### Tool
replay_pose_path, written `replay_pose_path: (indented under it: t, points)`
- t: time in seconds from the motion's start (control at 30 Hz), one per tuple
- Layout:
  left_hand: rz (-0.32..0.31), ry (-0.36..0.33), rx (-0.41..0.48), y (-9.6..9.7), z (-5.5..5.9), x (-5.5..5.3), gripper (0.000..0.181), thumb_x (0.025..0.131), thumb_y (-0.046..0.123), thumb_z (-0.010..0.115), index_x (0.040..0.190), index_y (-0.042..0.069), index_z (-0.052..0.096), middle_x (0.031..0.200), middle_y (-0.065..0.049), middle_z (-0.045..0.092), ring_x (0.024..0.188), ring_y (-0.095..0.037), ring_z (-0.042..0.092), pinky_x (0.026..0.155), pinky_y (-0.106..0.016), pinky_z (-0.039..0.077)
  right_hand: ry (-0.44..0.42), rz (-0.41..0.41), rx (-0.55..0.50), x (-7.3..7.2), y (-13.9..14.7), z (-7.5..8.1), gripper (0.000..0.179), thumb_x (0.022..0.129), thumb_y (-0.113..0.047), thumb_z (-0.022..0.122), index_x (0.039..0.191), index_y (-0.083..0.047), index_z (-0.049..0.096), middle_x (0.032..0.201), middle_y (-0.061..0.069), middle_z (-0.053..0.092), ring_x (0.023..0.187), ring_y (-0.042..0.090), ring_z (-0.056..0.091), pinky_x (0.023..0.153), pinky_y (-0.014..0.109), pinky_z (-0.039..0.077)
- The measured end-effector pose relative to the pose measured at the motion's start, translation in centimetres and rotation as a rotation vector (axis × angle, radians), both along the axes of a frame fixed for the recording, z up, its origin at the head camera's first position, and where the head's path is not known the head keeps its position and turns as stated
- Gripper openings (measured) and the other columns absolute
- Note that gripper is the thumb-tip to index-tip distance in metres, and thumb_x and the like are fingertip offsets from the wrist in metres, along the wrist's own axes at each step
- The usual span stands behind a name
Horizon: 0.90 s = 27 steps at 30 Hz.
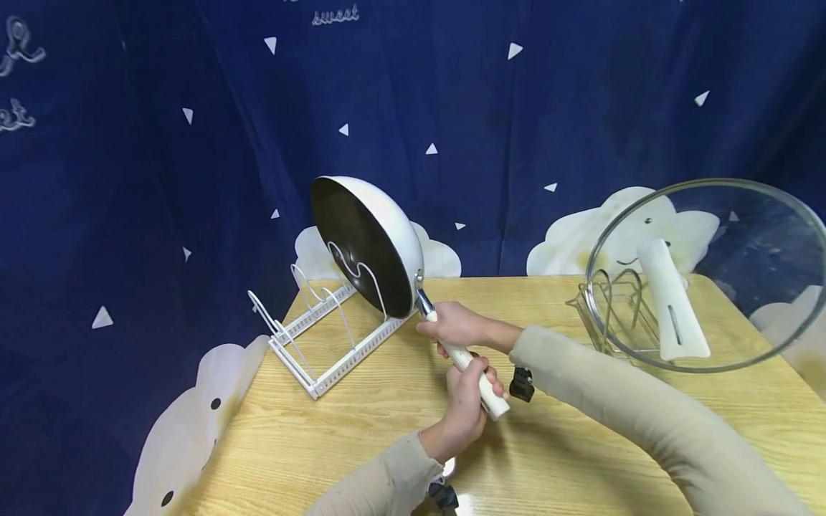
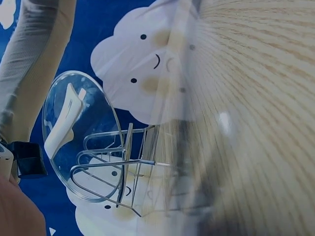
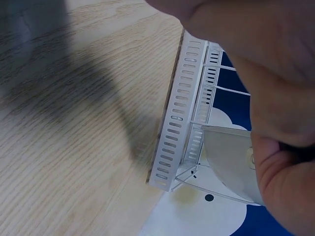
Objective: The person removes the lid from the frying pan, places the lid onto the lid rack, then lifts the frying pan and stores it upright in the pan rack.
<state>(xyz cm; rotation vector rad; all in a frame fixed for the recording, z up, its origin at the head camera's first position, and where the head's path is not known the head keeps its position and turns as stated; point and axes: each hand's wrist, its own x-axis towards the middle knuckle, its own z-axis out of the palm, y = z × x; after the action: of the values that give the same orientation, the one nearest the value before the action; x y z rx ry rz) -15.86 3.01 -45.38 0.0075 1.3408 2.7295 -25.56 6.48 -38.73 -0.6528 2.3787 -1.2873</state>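
Observation:
A white wok (image 1: 390, 215) with a dark inside stands tilted on its side in a white wire rack (image 1: 361, 351). One of the rack's bent wires crosses in front of its dark inside. My right hand (image 1: 461, 326) grips the white handle (image 1: 459, 356) close to the metal neck. Nearer the handle's end, my left hand (image 1: 466, 401) is curled round it. In the right wrist view, the right hand (image 3: 275, 98) fills the right side, with part of the wok (image 3: 229, 155) beside the slotted rack rail (image 3: 174, 118).
At the right, a glass lid (image 1: 761, 287) with a white handle (image 1: 674, 301) stands upright in a small metal wire rack (image 1: 603, 308). Both racks are on a wooden table (image 1: 348, 444). Behind it hangs a dark blue curtain (image 1: 452, 86) with clouds and triangles.

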Motion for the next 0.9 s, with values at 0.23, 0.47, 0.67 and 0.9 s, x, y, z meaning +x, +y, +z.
replay_pose_path:
  t: [0.23, 0.47, 0.67, 0.9]
  points:
    - [0.007, -0.022, -0.004, -0.3, -0.1, -0.4, 0.009, 0.083, 0.005, 0.049, 0.075, 0.009, 0.045, 0.053, 0.001, 0.046, 0.04, -0.009, 0.047, 0.041, -0.026, 0.048, 0.01, 0.015, 0.012, -0.4, -0.2, -0.2, 0.023, 0.092, -0.018, 0.056, 0.077, -0.001, 0.052, 0.054, 0.009, 0.055, 0.041, 0.016, 0.055, 0.042, 0.029, 0.049]
    - [0.016, -0.037, -0.004, -0.5, -0.1, -0.7, 0.008, 0.082, 0.007, 0.049, 0.075, 0.008, 0.046, 0.054, 0.001, 0.046, 0.041, -0.009, 0.047, 0.042, -0.025, 0.049, -0.004, 0.026, 0.043, -0.8, -0.5, -0.3, 0.027, 0.092, -0.017, 0.055, 0.079, 0.007, 0.055, 0.052, 0.008, 0.054, 0.041, 0.016, 0.054, 0.043, 0.029, 0.049]
    - [0.021, -0.053, 0.007, -0.9, -0.2, -1.2, 0.007, 0.083, 0.006, 0.048, 0.078, 0.008, 0.044, 0.053, 0.001, 0.046, 0.041, -0.008, 0.047, 0.042, -0.024, 0.048, -0.027, 0.003, 0.06, -1.2, -1.1, -0.4, 0.025, 0.093, -0.017, 0.056, 0.08, 0.004, 0.054, 0.055, 0.009, 0.053, 0.041, 0.016, 0.054, 0.043, 0.027, 0.048]
    - [0.019, -0.062, 0.03, -1.0, -0.1, -1.6, 0.007, 0.082, 0.007, 0.05, 0.083, 0.007, 0.043, 0.055, 0.002, 0.046, 0.042, -0.008, 0.046, 0.043, -0.023, 0.048, -0.054, -0.017, 0.052, -1.5, -1.5, -0.5, 0.023, 0.092, -0.016, 0.057, 0.083, 0.006, 0.054, 0.06, 0.016, 0.055, 0.042, 0.015, 0.053, 0.042, 0.026, 0.048]
